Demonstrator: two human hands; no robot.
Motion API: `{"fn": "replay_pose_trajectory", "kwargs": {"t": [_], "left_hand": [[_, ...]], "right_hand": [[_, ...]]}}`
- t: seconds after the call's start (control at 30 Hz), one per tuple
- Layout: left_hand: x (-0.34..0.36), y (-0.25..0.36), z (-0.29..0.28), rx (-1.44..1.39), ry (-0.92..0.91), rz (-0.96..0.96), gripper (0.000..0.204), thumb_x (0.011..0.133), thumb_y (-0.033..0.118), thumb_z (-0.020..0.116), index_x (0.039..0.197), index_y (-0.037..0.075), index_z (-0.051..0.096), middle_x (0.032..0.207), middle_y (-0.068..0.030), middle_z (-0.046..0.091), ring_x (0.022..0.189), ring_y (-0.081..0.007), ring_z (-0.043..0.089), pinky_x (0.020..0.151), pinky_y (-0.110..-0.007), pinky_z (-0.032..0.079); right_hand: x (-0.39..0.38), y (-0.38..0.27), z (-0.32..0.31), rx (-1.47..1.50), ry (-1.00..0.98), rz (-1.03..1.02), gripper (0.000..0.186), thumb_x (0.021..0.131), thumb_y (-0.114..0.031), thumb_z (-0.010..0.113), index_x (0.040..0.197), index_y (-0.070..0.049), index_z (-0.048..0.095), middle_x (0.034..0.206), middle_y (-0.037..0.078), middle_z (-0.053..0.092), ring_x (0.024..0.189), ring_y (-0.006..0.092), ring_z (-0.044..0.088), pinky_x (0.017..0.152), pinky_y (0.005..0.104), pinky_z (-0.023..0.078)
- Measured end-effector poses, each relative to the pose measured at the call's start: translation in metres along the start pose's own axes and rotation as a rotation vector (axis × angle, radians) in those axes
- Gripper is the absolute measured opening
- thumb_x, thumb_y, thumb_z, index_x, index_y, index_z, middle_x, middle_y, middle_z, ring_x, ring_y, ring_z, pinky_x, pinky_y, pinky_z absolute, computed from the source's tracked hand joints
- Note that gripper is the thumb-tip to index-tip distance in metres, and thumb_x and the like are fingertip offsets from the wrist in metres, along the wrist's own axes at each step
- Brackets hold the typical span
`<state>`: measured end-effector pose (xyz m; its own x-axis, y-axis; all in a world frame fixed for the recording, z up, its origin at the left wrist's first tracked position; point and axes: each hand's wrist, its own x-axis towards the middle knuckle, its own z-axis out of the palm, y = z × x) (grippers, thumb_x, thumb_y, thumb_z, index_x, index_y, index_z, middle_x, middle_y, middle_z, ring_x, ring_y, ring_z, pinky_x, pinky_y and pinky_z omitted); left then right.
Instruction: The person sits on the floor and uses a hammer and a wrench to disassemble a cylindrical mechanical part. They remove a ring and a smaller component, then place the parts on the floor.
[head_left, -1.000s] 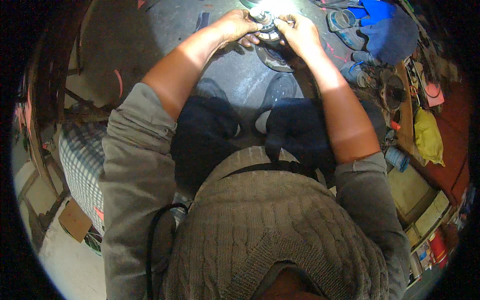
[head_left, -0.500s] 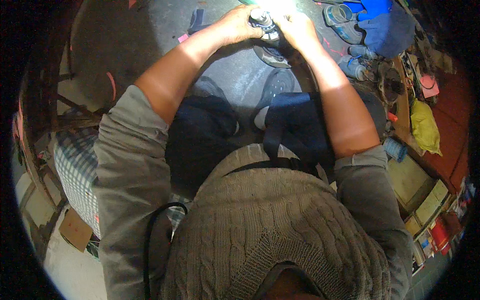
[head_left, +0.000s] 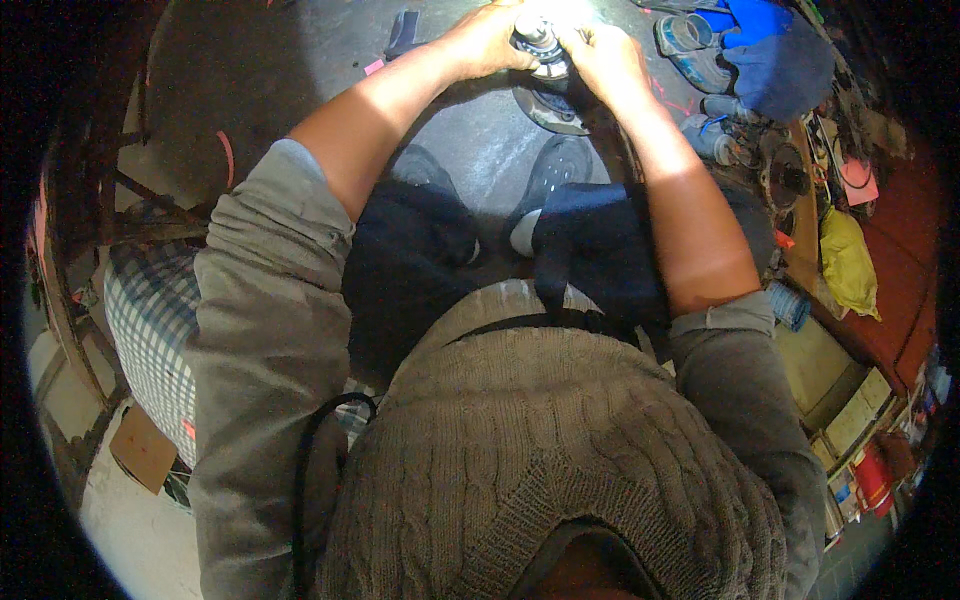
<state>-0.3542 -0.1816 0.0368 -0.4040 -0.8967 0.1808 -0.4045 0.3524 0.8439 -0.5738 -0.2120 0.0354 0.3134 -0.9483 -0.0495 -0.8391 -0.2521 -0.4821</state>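
Note:
At the top of the view my left hand (head_left: pixel 488 42) is closed round a dark piece with a silver, round-ended metal part (head_left: pixel 537 35); its exact kind I cannot tell. My right hand (head_left: pixel 610 62) is just to its right, with thumb and fingers pinched together against its side. Strong light washes out the fingertips, so what they hold is hidden. Beneath the piece is a dark, rounded shape with a pale rim (head_left: pixel 552 108), perhaps a shoe sole, partly covered. My shoes (head_left: pixel 555 170) rest on the grey floor below it.
On the right lie a blue-grey shoe (head_left: pixel 692 52), a blue cloth (head_left: pixel 780 60), a dark round metal part (head_left: pixel 783 172), a yellow plastic bag (head_left: pixel 848 262) and a blue tin (head_left: pixel 788 304). A checked cloth (head_left: pixel 150 340) hangs at left. Pink scraps (head_left: pixel 374 67) lie on the floor.
Both hands and the held piece have shifted slightly to the right in the view, as the scene tilts a little. The grip looks the same.

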Motion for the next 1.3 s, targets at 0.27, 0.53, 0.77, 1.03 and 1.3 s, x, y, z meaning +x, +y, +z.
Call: {"fn": "replay_pose_trajectory", "kwargs": {"t": [0.27,0.53,0.77,1.03,1.3], "left_hand": [[0.000,-0.001,-0.001,-0.025,0.032,-0.389,0.055,0.080,0.004,0.070,0.134,0.002,0.059,0.115,-0.0194,0.069,0.115,-0.0326,0.066,0.102,-0.041,0.051],[0.009,-0.013,0.006,-0.425,0.026,-0.785,0.023,0.103,0.016,0.053,0.117,0.004,0.067,0.085,-0.0108,0.072,0.058,-0.0178,0.066,0.045,-0.034,0.054],[0.016,-0.014,0.005,-0.307,0.019,-0.682,0.026,0.101,0.014,0.056,0.118,0.006,0.073,0.088,-0.0064,0.074,0.068,-0.0150,0.067,0.058,-0.034,0.056],[0.017,-0.025,0.010,-0.333,0.060,-0.256,0.025,0.095,0.001,0.060,0.114,0.004,0.076,0.104,-0.0099,0.078,0.095,-0.0186,0.071,0.085,-0.035,0.057],[0.013,0.007,0.016,-0.478,0.168,-0.947,0.030,0.105,0.028,0.056,0.109,0.000,0.064,0.071,-0.0160,0.069,0.045,-0.0253,0.063,0.041,-0.040,0.054]], "right_hand": [[0.005,0.012,-0.003,0.253,-0.069,0.138,0.047,0.097,-0.047,0.065,0.109,-0.003,0.075,0.084,0.017,0.075,0.078,0.0259,0.073,0.076,0.0394,0.056],[-0.003,-0.002,-0.008,0.366,-0.089,0.064,0.038,0.093,-0.034,0.074,0.109,0.000,0.071,0.078,0.010,0.073,0.065,0.0150,0.070,0.061,0.0322,0.055],[0.000,-0.002,-0.015,0.375,-0.106,0.139,0.046,0.093,-0.042,0.073,0.101,0.002,0.073,0.077,0.009,0.073,0.064,0.0136,0.069,0.060,0.0320,0.054],[0.004,0.012,-0.002,0.343,-0.138,0.209,0.042,0.093,-0.040,0.073,0.103,0.000,0.074,0.077,0.011,0.073,0.065,0.0146,0.070,0.064,0.0331,0.056],[0.002,0.002,-0.001,0.251,0.023,0.033,0.041,0.091,-0.038,0.073,0.110,-0.002,0.073,0.094,0.020,0.075,0.087,0.0314,0.073,0.080,0.0421,0.056]]}}
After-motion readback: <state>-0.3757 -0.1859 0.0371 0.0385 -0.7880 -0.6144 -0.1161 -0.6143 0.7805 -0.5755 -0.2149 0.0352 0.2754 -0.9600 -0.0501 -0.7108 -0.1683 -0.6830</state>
